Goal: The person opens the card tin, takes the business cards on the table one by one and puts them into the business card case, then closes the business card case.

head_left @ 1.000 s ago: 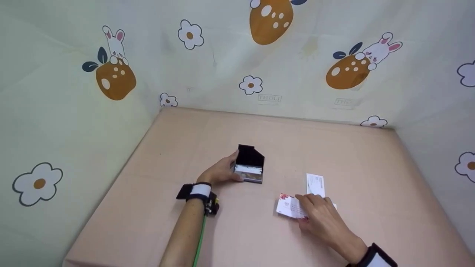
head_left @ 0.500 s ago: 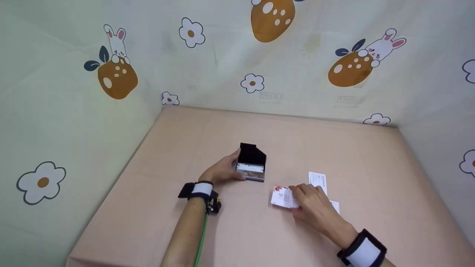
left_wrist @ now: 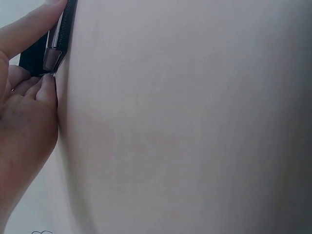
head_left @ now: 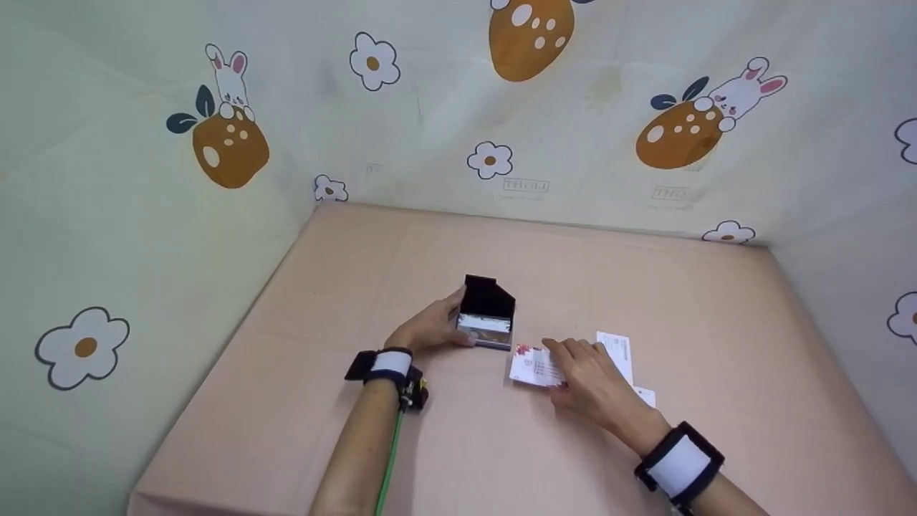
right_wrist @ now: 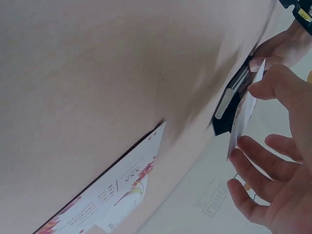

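Observation:
A black business card case (head_left: 490, 299) lies with its flap open on the cloth, a white card showing in its pocket. My left hand (head_left: 430, 328) grips the case's left side, thumb on the front edge; the left wrist view catches only the end of the case (left_wrist: 59, 44). Just right of it, my right hand (head_left: 596, 383) pinches a white business card (head_left: 530, 367) with red floral corners. In the right wrist view, the thumb presses one side of this card (right_wrist: 245, 114), fingertips are on the other, and the card overlaps the case.
Beyond my right hand, a white business card (head_left: 614, 348) lies on the table, and part of another white card (head_left: 645, 395) shows beside the wrist. A pinkish cloth (head_left: 387, 258) covers the table, with a patterned curtain (head_left: 430, 107) around it.
My right hand has moved left and away from me with the pinched card, bringing it close to the case. The left hand and the case have stayed in place.

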`<state>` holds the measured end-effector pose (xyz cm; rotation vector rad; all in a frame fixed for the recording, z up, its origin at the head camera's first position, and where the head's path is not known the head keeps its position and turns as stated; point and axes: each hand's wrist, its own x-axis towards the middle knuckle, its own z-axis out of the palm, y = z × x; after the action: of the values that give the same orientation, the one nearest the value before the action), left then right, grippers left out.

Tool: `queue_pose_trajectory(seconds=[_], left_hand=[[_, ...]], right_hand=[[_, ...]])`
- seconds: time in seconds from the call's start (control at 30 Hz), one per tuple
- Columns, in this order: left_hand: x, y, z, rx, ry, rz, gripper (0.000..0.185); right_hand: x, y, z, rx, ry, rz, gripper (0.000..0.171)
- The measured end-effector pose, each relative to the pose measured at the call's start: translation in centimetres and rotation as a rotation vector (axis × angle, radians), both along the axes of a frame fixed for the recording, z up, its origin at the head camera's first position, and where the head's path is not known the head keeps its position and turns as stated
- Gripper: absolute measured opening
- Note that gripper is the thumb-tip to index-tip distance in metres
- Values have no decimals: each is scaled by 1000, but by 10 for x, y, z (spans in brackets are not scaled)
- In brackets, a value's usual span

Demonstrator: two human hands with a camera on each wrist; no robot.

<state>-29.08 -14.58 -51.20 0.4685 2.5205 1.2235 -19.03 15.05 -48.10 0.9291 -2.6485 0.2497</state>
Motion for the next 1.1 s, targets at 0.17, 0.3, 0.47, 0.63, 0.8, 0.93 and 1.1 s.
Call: queue_pose_trajectory(seconds=[0.17, 0.3, 0.47, 0.63, 0.8, 0.93, 1.1], left_hand=[[1, 1, -1, 0, 7, 2, 108], [0, 1, -2, 18, 9, -13, 108], [0, 0, -2, 61, 13, -36, 107], [-1, 0, -2, 29, -1, -20, 107], [0, 0, -2, 10, -2, -9, 107], [-1, 0, -2, 25, -2, -10, 107], [0, 0, 0, 30, -8, -4, 107]], right_hand=[[-8, -9, 4, -7, 15, 20, 67], [-14, -16, 7, 1, 17, 36, 67], [-23, -23, 10, -18, 33, 44, 66], [-31, -29, 10, -23, 42, 52, 67], [-38, -33, 10, -15, 35, 52, 64], [-45, -35, 10, -17, 35, 57, 64], [-54, -37, 10, 7, 64, 69, 65]])
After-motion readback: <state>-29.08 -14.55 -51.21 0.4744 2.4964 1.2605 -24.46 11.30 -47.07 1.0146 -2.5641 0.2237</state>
